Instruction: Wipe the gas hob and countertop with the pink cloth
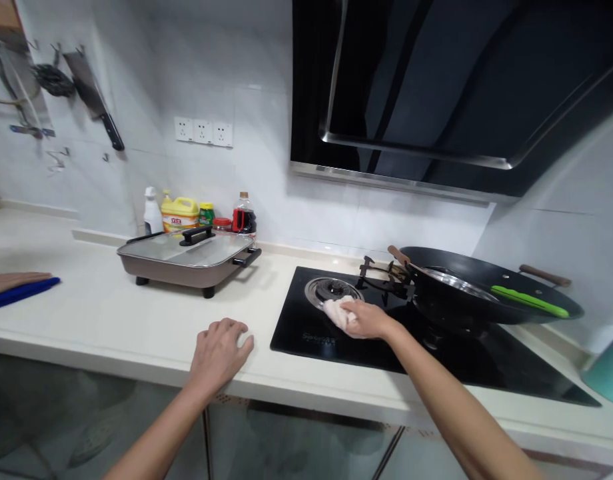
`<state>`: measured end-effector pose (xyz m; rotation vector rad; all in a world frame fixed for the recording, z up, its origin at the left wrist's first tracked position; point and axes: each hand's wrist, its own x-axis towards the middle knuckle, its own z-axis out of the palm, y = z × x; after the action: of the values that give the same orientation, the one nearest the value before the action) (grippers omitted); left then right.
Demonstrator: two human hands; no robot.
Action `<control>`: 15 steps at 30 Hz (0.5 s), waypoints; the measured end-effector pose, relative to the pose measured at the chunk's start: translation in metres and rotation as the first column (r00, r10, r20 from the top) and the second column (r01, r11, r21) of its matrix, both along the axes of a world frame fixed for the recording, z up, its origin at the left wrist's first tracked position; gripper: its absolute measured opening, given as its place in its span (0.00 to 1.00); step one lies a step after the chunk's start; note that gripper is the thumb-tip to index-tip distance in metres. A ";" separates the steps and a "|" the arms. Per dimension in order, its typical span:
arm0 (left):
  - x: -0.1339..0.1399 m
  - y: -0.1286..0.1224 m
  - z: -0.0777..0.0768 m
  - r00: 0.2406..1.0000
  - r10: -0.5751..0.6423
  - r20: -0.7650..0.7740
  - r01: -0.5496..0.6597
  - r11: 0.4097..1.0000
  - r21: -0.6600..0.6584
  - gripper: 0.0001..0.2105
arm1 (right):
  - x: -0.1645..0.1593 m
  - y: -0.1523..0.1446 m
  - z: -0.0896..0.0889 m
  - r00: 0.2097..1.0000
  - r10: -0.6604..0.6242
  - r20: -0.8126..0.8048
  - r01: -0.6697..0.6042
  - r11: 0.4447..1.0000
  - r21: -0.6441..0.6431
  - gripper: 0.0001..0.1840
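Note:
In the head view my right hand (365, 319) is closed on a white cloth (340, 313), pressed to the black glass gas hob (306, 340). The cloth touches the front edge of the left burner (332, 291), whose metal ring is bare of its pan support. My left hand (220, 352) rests on the white countertop (166, 327), left of the hob, fingers loosely spread and holding nothing. A black pan support (386, 283) lies behind and to the right of the burner, beside a large wok (451, 307) on the right burner.
A lidded electric pan (176, 270) stands on the counter at left, with bottles (180, 212) behind it. A green-handled utensil (529, 301) lies in the wok. Overhead hangs a black range hood (411, 87). A cleaver (94, 93) hangs on the left wall.

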<state>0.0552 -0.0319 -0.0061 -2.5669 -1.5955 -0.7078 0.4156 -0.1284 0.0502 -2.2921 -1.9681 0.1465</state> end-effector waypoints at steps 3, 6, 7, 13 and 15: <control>0.000 -0.001 0.002 1.000 0.005 0.006 -0.005 1.000 -0.007 0.16 | -0.067 0.009 -0.007 0.993 0.101 -0.057 -0.098 0.994 0.053 0.39; -0.002 0.000 0.002 1.000 -0.001 0.008 0.001 1.000 -0.010 0.17 | -0.138 0.020 -0.018 0.974 0.182 -0.135 -0.164 0.977 0.134 0.40; -0.003 0.001 0.002 1.000 -0.003 0.006 0.003 1.000 -0.009 0.17 | -0.158 0.022 -0.020 0.966 0.218 -0.141 -0.195 0.967 0.163 0.40; -0.010 0.012 -0.003 1.000 0.003 0.009 -0.003 1.000 -0.013 0.20 | -0.189 0.010 -0.025 0.946 0.298 -0.124 -0.267 0.938 0.221 0.33; -0.011 0.013 -0.003 1.000 0.000 0.009 0.000 1.000 -0.022 0.20 | -0.171 -0.004 -0.026 0.950 0.271 -0.154 -0.231 0.944 0.237 0.30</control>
<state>0.0440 -0.0187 -0.0088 -2.5822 -1.6150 -0.7071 0.2443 -0.1322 0.0244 -1.8195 -2.0592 0.1530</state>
